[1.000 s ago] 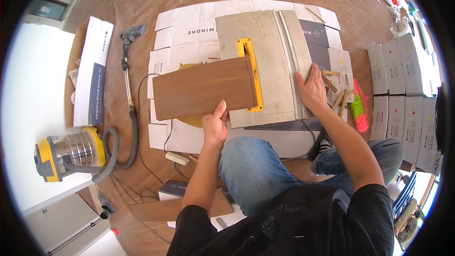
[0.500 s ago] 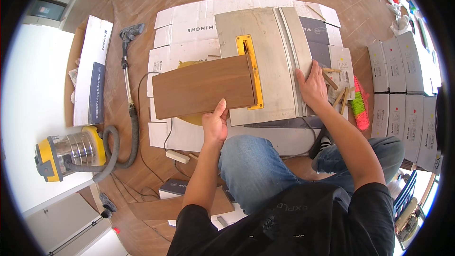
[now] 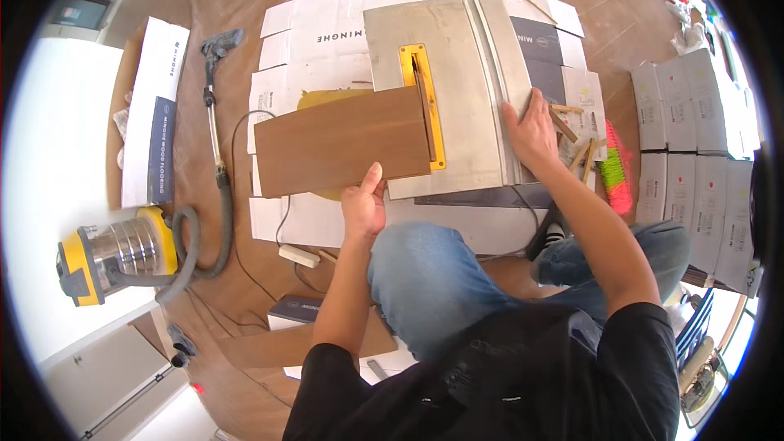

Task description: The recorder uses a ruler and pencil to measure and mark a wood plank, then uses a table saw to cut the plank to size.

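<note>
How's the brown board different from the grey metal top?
The brown board is smaller; the grey metal top is bigger.
The left hand grips the brown board, while the right hand rests at the grey metal top's edge.
The grey metal top has long grooves; the brown board shows none.
Both look flat and four-sided.
</note>
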A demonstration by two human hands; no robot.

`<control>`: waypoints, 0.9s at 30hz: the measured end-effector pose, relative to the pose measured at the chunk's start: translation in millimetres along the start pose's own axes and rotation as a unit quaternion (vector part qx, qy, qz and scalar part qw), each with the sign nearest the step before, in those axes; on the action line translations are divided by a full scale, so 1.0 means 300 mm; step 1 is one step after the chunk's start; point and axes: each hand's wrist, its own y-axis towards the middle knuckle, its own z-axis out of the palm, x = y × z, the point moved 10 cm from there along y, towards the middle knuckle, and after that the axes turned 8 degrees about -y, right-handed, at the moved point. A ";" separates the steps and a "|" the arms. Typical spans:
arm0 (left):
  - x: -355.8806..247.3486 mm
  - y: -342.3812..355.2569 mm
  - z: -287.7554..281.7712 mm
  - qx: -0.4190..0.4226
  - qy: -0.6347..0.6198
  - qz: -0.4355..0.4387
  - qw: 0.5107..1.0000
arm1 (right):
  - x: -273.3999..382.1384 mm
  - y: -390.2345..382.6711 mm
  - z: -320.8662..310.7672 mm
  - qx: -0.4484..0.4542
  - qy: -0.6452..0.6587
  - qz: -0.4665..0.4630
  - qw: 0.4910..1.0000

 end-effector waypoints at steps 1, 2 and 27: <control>-0.007 -0.017 0.007 0.018 -0.019 0.019 0.999 | 0.004 -0.003 0.006 0.008 0.009 0.009 1.000; -0.009 -0.032 0.015 0.037 -0.041 0.038 0.998 | -0.005 0.000 0.011 0.015 0.016 0.018 1.000; -0.409 -1.663 -1.188 -0.387 -0.181 0.335 0.840 | -0.230 0.096 -0.012 0.126 -0.257 -0.214 0.934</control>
